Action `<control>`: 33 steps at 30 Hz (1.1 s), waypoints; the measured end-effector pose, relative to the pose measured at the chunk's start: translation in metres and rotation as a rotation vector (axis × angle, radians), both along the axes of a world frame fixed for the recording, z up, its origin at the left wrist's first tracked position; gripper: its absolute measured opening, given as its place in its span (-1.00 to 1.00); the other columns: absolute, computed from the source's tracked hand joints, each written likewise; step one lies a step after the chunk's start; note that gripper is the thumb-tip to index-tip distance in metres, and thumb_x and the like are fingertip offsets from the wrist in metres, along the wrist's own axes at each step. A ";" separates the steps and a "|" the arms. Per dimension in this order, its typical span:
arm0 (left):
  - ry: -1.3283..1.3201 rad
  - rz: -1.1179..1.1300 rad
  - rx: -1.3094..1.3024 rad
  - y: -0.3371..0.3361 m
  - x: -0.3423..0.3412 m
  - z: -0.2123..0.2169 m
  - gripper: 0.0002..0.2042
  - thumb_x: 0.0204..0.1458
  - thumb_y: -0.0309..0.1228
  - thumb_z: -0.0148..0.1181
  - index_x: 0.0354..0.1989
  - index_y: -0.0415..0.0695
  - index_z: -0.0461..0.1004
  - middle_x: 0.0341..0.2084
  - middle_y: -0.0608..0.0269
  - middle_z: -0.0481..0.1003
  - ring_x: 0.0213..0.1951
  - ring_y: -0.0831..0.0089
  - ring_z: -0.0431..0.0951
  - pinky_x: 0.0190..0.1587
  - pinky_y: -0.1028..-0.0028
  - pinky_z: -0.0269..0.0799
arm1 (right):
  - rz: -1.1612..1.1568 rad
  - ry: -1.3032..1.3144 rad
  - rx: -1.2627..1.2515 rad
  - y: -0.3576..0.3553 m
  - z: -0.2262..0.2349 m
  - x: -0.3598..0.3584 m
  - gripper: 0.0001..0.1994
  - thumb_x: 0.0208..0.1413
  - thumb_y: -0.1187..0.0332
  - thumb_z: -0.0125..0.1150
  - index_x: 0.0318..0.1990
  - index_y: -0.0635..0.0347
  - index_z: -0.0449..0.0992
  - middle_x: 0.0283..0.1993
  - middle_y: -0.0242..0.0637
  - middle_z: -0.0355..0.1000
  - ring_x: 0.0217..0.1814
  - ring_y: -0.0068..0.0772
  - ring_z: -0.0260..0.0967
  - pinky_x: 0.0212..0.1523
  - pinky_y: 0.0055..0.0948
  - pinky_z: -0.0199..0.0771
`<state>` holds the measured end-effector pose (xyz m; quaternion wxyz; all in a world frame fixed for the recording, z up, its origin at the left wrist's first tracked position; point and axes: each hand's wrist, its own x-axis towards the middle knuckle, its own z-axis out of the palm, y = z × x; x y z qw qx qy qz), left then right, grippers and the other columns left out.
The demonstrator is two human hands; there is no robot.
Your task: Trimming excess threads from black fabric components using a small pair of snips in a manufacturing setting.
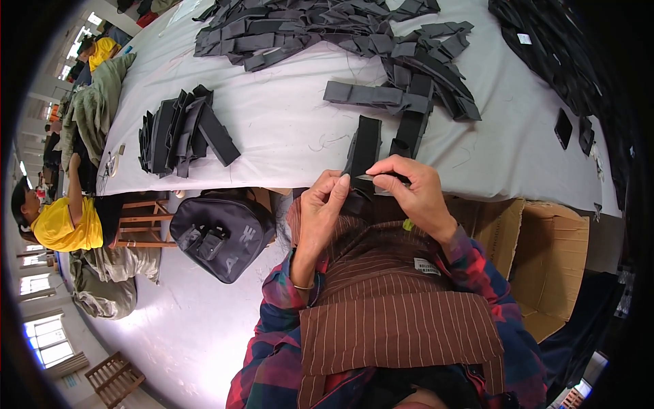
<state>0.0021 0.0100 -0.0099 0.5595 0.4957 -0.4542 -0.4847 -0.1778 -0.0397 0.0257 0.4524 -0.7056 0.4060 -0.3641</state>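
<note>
Two hands work a black strap at the surface edge, centre frame.

The left hand (325, 204) has its fingers closed on the lower end of the strap (363, 146), which lies half on the grey surface (286, 123). The right hand (415, 191) pinches a small metal tool (366, 178) against it. Strap piles (178, 133) lie upper left and top centre.

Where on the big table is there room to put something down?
Bare cloth lies between the small left stack of black pieces and the strip the hands hold. More is right of it, before the small dark flat thing. The far edge is crowded with a big heap.
</note>
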 end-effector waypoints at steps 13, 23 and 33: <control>0.118 -0.196 0.126 0.003 -0.005 -0.002 -0.63 0.07 -0.77 0.01 0.08 -0.27 0.38 -0.06 0.25 0.47 -0.29 0.60 0.49 -0.27 0.60 0.51 | -0.124 0.084 -0.240 -0.006 -0.006 0.001 -0.84 -0.11 0.60 0.20 -0.31 0.24 0.49 -0.42 -0.23 0.36 -0.39 -0.20 0.39 -0.37 -0.41 0.37; -0.340 -0.005 0.041 -0.003 -0.009 -0.003 -0.79 0.02 -0.47 0.27 -0.54 -0.32 0.41 -0.49 0.21 0.45 -0.53 0.63 0.37 -0.47 0.57 0.28 | -0.150 -0.138 -0.049 -0.011 -0.007 0.006 -0.90 0.00 0.58 0.23 -0.31 0.36 0.45 -0.41 -0.26 0.41 -0.39 -0.50 0.34 -0.36 -0.52 0.34; -0.136 -0.085 0.130 -0.011 0.004 -0.012 -0.83 0.04 -0.45 0.27 -0.24 -0.23 0.46 -0.27 0.20 0.49 -0.21 0.54 0.46 -0.11 0.51 0.37 | -0.052 -0.133 0.028 -0.005 0.008 0.009 -0.93 0.09 0.55 0.21 -0.30 0.35 0.46 -0.39 -0.47 0.40 -0.30 -0.73 0.27 -0.27 -0.67 0.29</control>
